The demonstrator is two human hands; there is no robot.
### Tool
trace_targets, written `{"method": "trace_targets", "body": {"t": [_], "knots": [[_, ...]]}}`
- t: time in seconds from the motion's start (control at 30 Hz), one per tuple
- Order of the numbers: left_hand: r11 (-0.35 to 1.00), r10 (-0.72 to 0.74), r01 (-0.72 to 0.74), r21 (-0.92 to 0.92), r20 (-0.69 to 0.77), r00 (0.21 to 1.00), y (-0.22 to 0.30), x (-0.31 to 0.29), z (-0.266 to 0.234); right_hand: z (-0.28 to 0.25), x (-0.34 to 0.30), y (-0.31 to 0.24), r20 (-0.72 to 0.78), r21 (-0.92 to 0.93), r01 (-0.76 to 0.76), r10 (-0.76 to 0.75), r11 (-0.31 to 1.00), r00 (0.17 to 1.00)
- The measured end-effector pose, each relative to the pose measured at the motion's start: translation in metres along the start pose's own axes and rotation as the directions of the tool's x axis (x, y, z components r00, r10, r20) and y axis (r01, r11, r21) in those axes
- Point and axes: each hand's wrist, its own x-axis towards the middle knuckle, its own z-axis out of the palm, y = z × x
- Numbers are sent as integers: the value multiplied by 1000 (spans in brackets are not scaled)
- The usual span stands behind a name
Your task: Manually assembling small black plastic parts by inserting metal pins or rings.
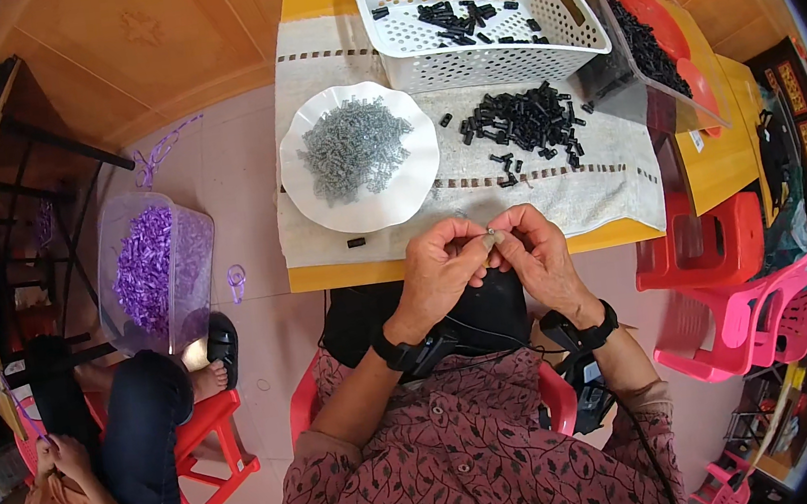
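Note:
My left hand [444, 259] and my right hand [535, 248] meet at the front edge of the cloth-covered table. Both are closed in a pinch, fingertips together on a small clear piece [493, 238] that the fingers mostly cover. Beyond my left hand stands a white scalloped plate [301, 199] heaped with small clear grey plastic pieces [355, 147]. A loose pile of small black cylindrical pieces [529, 124] lies on the cloth beyond my right hand. One single black piece [356, 243] rests by the plate's near side.
A white perforated basket [491, 65] holding black pieces stands at the back, beside a clear bin [620, 89] full of them. Red stools [699, 241] are at right. At left, another person [100, 491] sits near a clear tub [189, 268] of purple strips.

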Motion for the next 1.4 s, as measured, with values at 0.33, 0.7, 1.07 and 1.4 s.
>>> {"method": "trace_targets", "body": {"t": [0.33, 0.7, 1.07, 1.4], "knots": [[1000, -21, 22, -9, 82, 996, 2, -2, -3, -13, -1, 4, 90, 95, 29, -38, 995, 995], [995, -18, 18, 94, -2, 1000, 2, -5, 5, -10, 0, 4, 39, 176, -75, 69, 982, 997], [971, 146, -137, 193, -31, 989, -8, -7, 6, -7, 2, 1, -22, 160, -103, 108, 982, 994], [927, 277, -252, 279, -52, 960, -20, -8, -6, 0, 1, -4, 43, 186, -135, 129, 973, 991]]}}
